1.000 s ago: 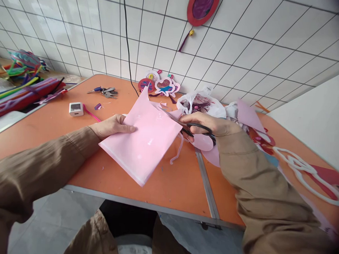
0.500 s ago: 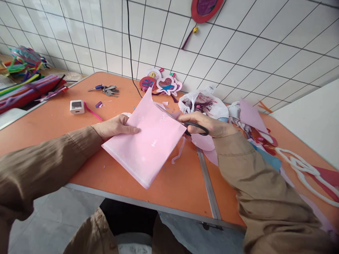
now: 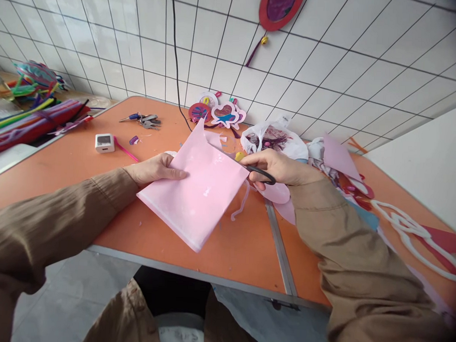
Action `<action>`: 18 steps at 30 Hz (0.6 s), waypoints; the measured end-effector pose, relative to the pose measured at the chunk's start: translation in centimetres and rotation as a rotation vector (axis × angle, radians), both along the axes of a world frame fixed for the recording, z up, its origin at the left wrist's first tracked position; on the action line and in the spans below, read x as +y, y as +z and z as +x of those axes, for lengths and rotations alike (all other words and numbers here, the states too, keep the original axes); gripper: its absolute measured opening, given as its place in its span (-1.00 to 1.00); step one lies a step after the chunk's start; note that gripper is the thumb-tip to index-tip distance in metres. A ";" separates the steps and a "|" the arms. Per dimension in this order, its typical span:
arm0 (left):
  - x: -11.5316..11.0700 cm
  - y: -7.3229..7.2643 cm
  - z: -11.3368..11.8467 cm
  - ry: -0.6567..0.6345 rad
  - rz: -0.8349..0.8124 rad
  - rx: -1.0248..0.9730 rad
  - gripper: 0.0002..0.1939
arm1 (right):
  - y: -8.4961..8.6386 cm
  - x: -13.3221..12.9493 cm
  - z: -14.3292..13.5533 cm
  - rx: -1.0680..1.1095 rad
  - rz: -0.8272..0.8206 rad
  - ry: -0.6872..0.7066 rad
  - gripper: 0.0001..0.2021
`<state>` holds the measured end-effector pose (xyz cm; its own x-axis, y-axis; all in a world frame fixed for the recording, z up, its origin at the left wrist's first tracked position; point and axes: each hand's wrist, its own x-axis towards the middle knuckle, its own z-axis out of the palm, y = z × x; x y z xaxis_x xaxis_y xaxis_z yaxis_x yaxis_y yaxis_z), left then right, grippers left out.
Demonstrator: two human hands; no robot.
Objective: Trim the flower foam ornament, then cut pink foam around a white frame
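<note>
My left hand pinches the left edge of a pink sheet, thumb on top and the other fingers hidden beneath. The sheet is tilted above the table, with a pointed corner at its top and a cut upper edge. My right hand grips black-handled scissors at the sheet's right corner. Most of the blades are hidden by the sheet and my fingers. Under the right hand lie pink cut pieces and a thin curled pink strip.
On the orange table are keys, a small white cube, finished paper ornaments and a white plastic bag holding dark red tassels. Coloured pipe cleaners lie left; white cord lies right. A tiled wall stands behind.
The scissor handles have come closer together and tipped slightly. A flap of pink paper and a small yellow thing now show behind the cut edge. My left hand has hardly moved.
</note>
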<state>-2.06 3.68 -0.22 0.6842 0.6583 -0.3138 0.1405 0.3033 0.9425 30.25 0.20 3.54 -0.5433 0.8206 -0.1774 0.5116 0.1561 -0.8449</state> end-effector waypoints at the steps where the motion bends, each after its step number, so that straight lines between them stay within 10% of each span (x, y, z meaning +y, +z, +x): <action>1: 0.0 0.0 0.0 -0.005 0.003 0.002 -0.69 | 0.1 -0.1 0.0 -0.004 -0.003 -0.006 -0.61; 18: 0.0 -0.4 0.0 -0.036 -0.001 -0.060 -0.72 | -0.8 0.8 0.7 0.076 -0.018 0.095 -0.47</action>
<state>-2.10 3.66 -0.67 0.7249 0.6328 -0.2722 0.0948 0.2998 0.9493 30.90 0.98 2.76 -0.6306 0.7619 -0.1475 0.4300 0.1848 -0.8837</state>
